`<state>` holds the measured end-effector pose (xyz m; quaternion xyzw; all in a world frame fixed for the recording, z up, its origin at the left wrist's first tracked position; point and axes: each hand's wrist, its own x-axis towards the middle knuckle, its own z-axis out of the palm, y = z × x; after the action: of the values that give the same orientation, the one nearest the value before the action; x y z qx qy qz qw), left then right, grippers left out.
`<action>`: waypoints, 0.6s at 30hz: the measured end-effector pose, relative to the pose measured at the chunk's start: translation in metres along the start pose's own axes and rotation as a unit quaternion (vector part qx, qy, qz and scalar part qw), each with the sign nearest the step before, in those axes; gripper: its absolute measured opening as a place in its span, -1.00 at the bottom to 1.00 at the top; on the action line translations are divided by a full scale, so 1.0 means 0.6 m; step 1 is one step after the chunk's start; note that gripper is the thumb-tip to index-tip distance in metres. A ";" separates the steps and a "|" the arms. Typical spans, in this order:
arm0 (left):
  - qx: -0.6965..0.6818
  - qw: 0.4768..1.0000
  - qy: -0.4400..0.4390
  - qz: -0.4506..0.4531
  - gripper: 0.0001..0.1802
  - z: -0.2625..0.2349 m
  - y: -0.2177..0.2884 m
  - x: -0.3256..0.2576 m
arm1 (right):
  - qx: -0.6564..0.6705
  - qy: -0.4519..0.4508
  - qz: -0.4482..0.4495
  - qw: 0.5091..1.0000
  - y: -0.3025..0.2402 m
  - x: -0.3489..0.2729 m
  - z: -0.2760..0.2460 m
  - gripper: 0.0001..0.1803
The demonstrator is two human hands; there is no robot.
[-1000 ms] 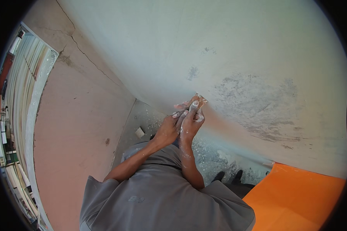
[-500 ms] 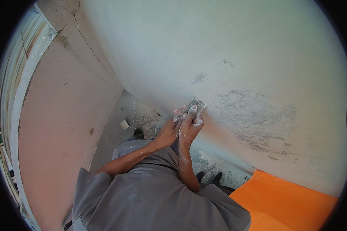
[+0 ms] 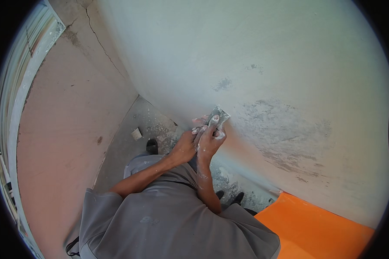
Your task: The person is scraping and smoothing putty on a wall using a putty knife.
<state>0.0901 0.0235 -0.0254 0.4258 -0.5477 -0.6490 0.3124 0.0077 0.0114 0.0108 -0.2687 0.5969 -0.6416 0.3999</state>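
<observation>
In front of my body both hands meet close to the pale wall, their fingers smeared with white paste. My right hand grips a putty knife, its thumb pressed along the flat, paste-streaked metal blade. My left hand lies against the right one, fingers curled in beside the putty knife's lower part. What the left fingers close on is hidden between the two hands. To the right of the blade, a rough grey patch marks the wall, with smaller grey spots above it.
A cracked pinkish wall stands on the left. An orange sheet lies at the lower right. The grey floor carries white splatter and a small pale chip. Dark shoes show, one left and a pair right of my body.
My view has shifted slightly. Both hands stay together on nearly the same spot, and the putty knife's blade has turned a little in my right hand.
</observation>
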 end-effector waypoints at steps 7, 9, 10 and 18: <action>0.088 0.995 0.045 0.013 -0.64 -0.011 0.028 0.002 | 0.095 -0.010 0.033 0.995 0.016 0.005 0.002 -0.56; 0.096 0.994 0.061 0.004 -0.65 -0.018 0.037 0.002 | 0.085 -0.009 0.028 0.996 0.010 0.002 0.008 -0.56; 0.112 0.991 0.076 0.022 -0.66 -0.018 0.023 0.003 | 0.068 -0.008 0.023 0.997 0.008 0.001 0.011 -0.56; 0.188 0.976 0.105 0.022 -0.64 -0.027 0.042 -0.007 | 0.160 -0.005 0.044 0.986 0.004 -0.006 0.020 -0.55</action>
<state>0.1052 0.0149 -0.0003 0.5307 -0.6331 -0.4792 0.2965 0.0199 0.0078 0.0107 -0.1783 0.4959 -0.7089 0.4689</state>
